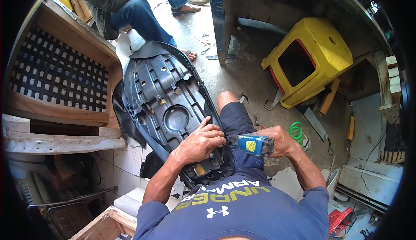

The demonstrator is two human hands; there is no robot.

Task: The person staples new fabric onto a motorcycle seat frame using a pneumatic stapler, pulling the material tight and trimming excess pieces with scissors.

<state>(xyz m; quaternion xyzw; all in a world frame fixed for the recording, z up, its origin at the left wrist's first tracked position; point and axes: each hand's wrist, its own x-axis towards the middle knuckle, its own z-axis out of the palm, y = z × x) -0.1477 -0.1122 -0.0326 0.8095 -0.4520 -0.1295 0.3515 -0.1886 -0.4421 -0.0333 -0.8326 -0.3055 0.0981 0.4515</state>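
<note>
An upturned motorcycle seat (156, 77) leans across my lap, its black plastic base facing up. Black seat cover material (130, 125) wraps its rim and hangs loose on the left side. My left hand (201, 142) lies on the near right edge of the seat, the index finger stretched along the base and the other fingers curled at the cover's edge. In my right hand (279, 140) is a blue staple gun (251, 145) with a yellow label, its front end close to the seat's right rim. My right fingers are wrapped round its handle, partly hidden.
A wooden frame with black woven webbing (60, 71) stands at left. A yellow plastic stool (323, 58) lies tipped at right. Pliers (257, 122), a green coil (296, 132) and a saw-like blade (315, 124) are on the floor. Another person (138, 14) sits at the far left.
</note>
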